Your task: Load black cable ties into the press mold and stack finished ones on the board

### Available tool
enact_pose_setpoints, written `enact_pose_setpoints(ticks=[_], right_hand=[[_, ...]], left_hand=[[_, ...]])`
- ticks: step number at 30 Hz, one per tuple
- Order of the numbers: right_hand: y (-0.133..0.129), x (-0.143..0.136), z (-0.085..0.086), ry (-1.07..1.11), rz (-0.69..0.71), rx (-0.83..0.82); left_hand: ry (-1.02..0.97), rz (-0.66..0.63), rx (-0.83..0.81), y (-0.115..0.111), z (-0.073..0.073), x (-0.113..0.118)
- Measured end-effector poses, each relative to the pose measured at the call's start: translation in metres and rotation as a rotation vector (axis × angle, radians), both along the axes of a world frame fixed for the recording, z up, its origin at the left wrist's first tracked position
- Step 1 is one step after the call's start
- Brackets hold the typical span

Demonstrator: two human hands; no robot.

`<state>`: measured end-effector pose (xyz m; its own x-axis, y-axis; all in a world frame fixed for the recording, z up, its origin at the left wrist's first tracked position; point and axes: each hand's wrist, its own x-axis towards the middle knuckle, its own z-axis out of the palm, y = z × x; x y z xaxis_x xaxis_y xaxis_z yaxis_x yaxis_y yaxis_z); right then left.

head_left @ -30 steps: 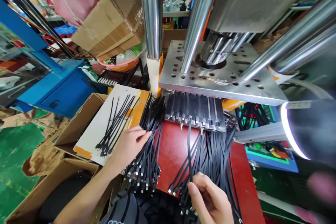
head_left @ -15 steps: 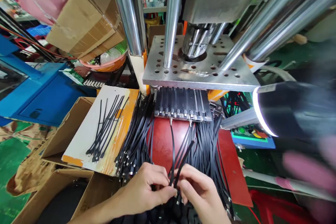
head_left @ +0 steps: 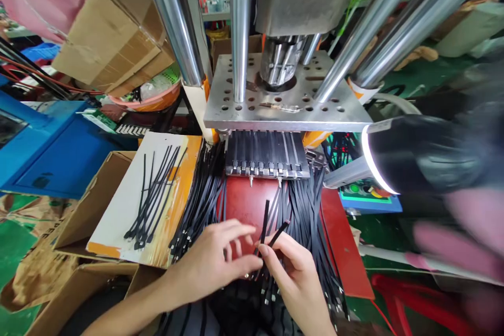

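Note:
My right hand (head_left: 295, 268) pinches black flat cables (head_left: 265, 220) between thumb and fingers, just above my lap. Two cable ends stick up out of the pinch, one nearly upright and one leaning right. Close by on the left, my left hand (head_left: 218, 254) is open, thumb and fingers apart, beside the cables. Beyond both hands, a metal mould (head_left: 268, 149) with a row of small connectors along its front edge sits on the red work surface (head_left: 244, 202). Bundles of black cables (head_left: 305, 210) hang over that surface, right of the mould.
Above the mould is a steel press plate (head_left: 287, 115) between thick metal columns. A white board (head_left: 122, 189) with several cables lies on the left over cardboard boxes (head_left: 94, 199). More cables (head_left: 197, 199) lie beside it. At right, a lit black lamp-like device (head_left: 413, 155) juts in.
My left hand has let go of the cables and opened, moving slightly left. My right hand keeps its pinch, now with two cable ends raised. The view has shifted a little.

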<state>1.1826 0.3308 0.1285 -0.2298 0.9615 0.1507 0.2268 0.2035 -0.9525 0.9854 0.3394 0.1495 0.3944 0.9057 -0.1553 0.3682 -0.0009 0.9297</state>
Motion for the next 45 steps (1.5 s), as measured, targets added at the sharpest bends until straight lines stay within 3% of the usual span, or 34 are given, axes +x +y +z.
enact_pose_setpoints(ticks=[2, 5, 12, 18, 20, 23, 26, 29, 33, 36, 40, 42, 45], right_hand=[[0.001, -0.002, -0.002, -0.048, 0.014, 0.026], [0.003, -0.002, -0.004, -0.086, 0.046, 0.047], [0.007, 0.002, -0.003, -0.061, 0.051, 0.065], [0.005, -0.001, 0.001, -0.029, 0.058, 0.055], [0.003, -0.002, 0.002, -0.059, -0.015, 0.081], [0.004, -0.006, 0.002, -0.104, -0.130, 0.122], [0.005, -0.009, -0.005, -0.101, -0.181, 0.094], [-0.001, -0.008, -0.019, -0.078, -0.086, -0.077], [-0.006, 0.015, -0.021, -0.060, 0.226, -0.397], [0.023, 0.053, 0.005, -0.200, 0.265, -0.299], [0.106, 0.095, 0.047, -0.283, 0.124, -0.065], [0.148, 0.099, 0.056, -0.243, 0.113, -0.022], [0.191, 0.089, 0.053, -0.222, 0.115, 0.003]], left_hand=[[-0.114, 0.092, 0.147, 0.020, 0.017, 0.002], [-0.161, 0.088, 0.244, 0.038, 0.028, 0.006], [-0.301, 0.037, 0.074, 0.041, 0.018, 0.010], [-0.589, -0.095, -0.303, 0.052, 0.012, 0.012], [-0.572, -0.059, -0.264, 0.055, 0.013, 0.015], [-0.433, 0.015, -0.048, 0.058, 0.017, 0.020], [-0.332, -0.001, 0.080, 0.064, 0.022, 0.024], [-0.329, 0.031, 0.102, 0.081, 0.030, 0.026], [-0.295, 0.104, 0.201, 0.127, 0.030, 0.032], [-0.170, 0.113, 0.359, 0.169, 0.018, 0.046], [0.122, 0.167, 0.543, 0.212, 0.007, 0.071], [0.168, 0.279, 0.518, 0.218, 0.007, 0.078], [0.087, 0.372, 0.481, 0.204, 0.007, 0.077]])
